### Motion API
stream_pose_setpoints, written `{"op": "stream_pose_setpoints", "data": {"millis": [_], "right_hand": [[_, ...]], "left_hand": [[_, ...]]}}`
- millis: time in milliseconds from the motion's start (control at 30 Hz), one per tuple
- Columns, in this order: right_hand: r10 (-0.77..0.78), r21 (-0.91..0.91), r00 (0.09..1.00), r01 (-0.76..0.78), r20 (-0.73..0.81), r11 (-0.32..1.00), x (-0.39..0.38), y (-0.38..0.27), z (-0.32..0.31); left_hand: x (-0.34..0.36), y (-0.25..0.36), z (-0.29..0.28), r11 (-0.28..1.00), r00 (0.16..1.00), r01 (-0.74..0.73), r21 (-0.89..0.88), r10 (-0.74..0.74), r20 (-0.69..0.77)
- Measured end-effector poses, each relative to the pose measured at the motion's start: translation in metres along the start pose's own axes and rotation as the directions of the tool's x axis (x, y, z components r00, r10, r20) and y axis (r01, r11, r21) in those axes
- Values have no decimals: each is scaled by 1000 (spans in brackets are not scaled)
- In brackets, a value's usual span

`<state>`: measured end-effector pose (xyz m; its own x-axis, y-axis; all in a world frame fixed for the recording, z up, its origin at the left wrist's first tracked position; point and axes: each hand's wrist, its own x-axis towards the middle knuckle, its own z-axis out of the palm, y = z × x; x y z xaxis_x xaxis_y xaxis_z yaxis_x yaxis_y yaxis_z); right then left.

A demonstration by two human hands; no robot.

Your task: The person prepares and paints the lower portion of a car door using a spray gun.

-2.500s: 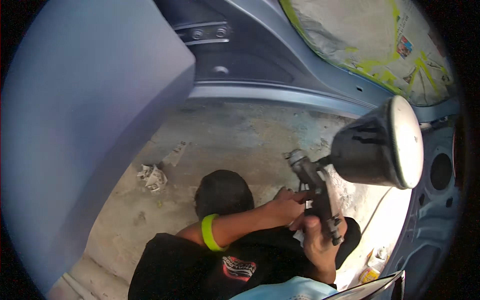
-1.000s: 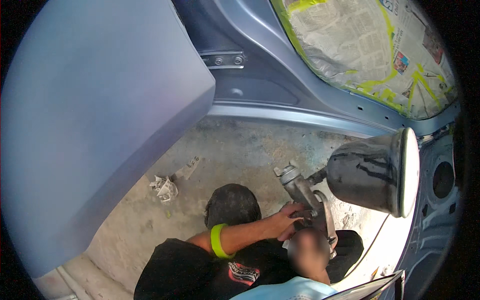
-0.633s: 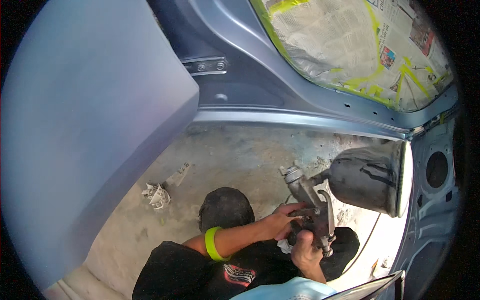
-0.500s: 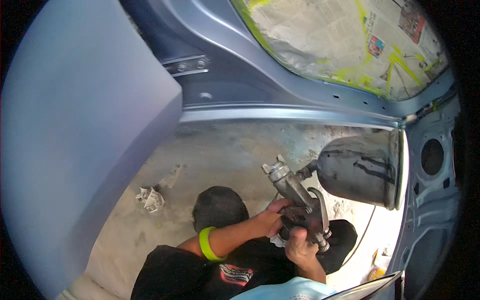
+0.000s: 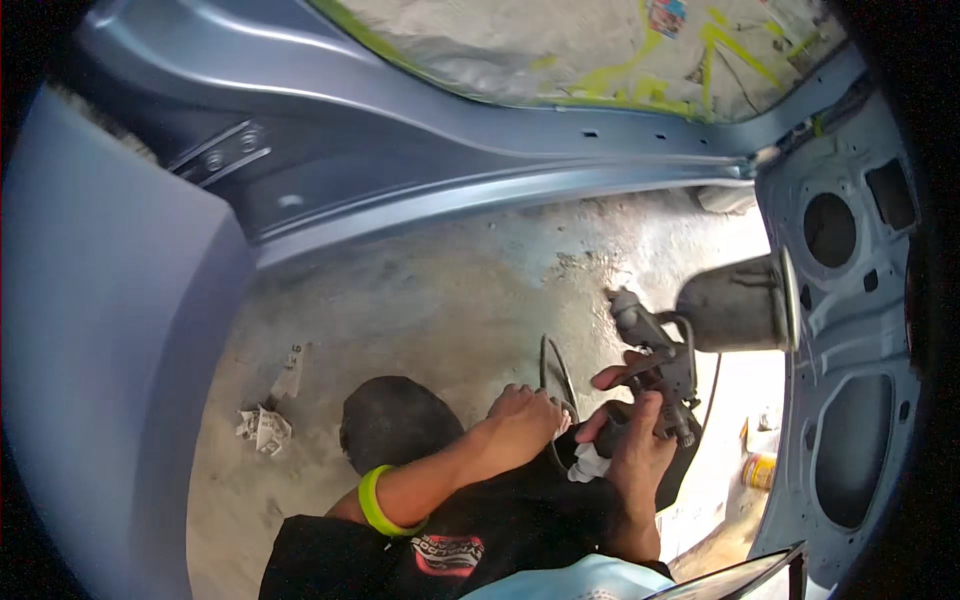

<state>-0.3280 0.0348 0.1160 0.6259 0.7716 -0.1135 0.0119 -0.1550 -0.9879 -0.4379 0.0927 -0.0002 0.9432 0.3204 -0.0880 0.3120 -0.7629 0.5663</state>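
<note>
My right hand (image 5: 640,455) grips a metal spray gun (image 5: 650,350), thumb along its back and fingers around its handle. The gun's nozzle points up and away, and its large grey paint cup (image 5: 735,305) juts out to the right. My left hand (image 5: 525,425), with a yellow-green wristband (image 5: 375,500), is apart from the gun with its fingers curled; what they hold, if anything, is hidden. Beside it runs a dark hose (image 5: 547,365). A crumpled white cloth (image 5: 588,464) shows between the two hands, below the gun.
A blue-grey car body sill (image 5: 450,205) crosses ahead, under a door opening masked with newspaper (image 5: 500,45) and green tape. A panel (image 5: 120,350) stands at left, an open door (image 5: 850,320) at right. Crumpled paper (image 5: 265,430) and a yellow can (image 5: 758,470) are on the floor.
My left hand has come off the spray gun and moved left. My right hand has carried the gun to the right. The view has shifted, so the car body appears higher and further left.
</note>
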Motion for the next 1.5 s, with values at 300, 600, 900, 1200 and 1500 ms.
{"op": "stream_pose_setpoints", "data": {"millis": [300,600,900,1200,1500], "right_hand": [[7,4,913,-10,409,1000,39,-16,-36],[-228,-451,927,74,-298,890,99,-27,-115],[-151,-294,988,139,-19,946,99,-35,-129],[-71,-238,990,99,122,966,131,-32,-160],[-280,-444,890,101,-360,891,196,-23,-202]], "left_hand": [[8,-5,32,999,965,-21,42,31,-260],[7,4,23,997,988,27,66,-17,-150],[26,-1,-17,988,993,34,-149,-17,114],[21,-21,-1,989,941,150,6,-144,306],[20,-30,11,984,936,156,87,-175,307]]}}
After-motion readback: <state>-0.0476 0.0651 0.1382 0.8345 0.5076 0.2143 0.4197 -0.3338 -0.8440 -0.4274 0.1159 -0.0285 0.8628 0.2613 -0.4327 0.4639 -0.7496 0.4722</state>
